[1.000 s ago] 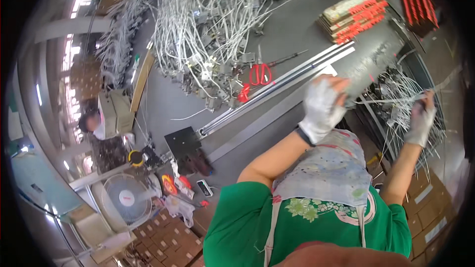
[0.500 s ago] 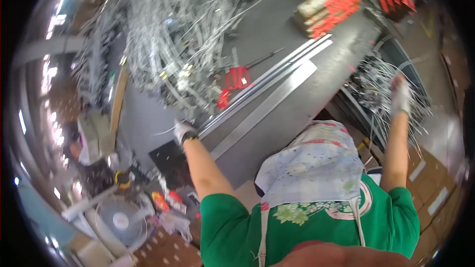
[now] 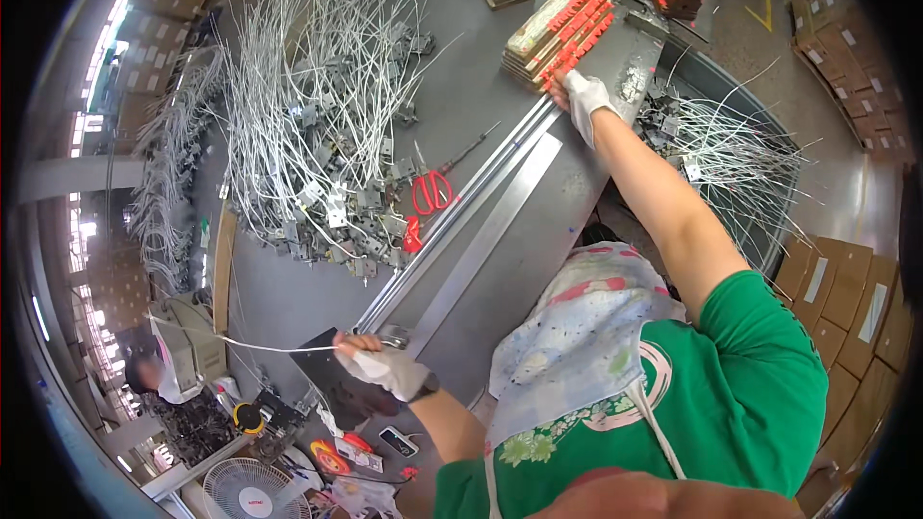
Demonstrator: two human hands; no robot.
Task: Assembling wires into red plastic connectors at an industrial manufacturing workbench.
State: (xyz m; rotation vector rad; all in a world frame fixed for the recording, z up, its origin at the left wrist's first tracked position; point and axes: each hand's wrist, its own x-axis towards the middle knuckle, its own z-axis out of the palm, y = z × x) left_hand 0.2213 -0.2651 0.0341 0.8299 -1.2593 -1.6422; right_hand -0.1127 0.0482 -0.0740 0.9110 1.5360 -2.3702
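My left hand [image 3: 380,368], in a white glove with bare fingertips, is closed on a thin white wire [image 3: 260,346] near the table's front edge. The wire's free end trails off to the left. A small metal piece [image 3: 392,334] shows beside those fingers. My right hand [image 3: 584,103], gloved the same way, reaches to the near end of a stack of boards with red pieces along their edges [image 3: 567,29]. Its fingers are bent against the lowest red pieces; what they pinch is hidden. Long metal rails [image 3: 461,216] lie between my hands.
A heap of white wires with small metal boxes [image 3: 332,154] covers the table's left. Near it lie red-handled scissors [image 3: 432,192] and a screwdriver [image 3: 471,146]. A bin of wired parts [image 3: 731,144] stands at right. A fan [image 3: 255,490] and a person [image 3: 173,394] are lower left.
My right hand has moved from the bin at right to the red-edged boards. My left hand has come lower and nearer, with the wire in it. The whole view has shifted.
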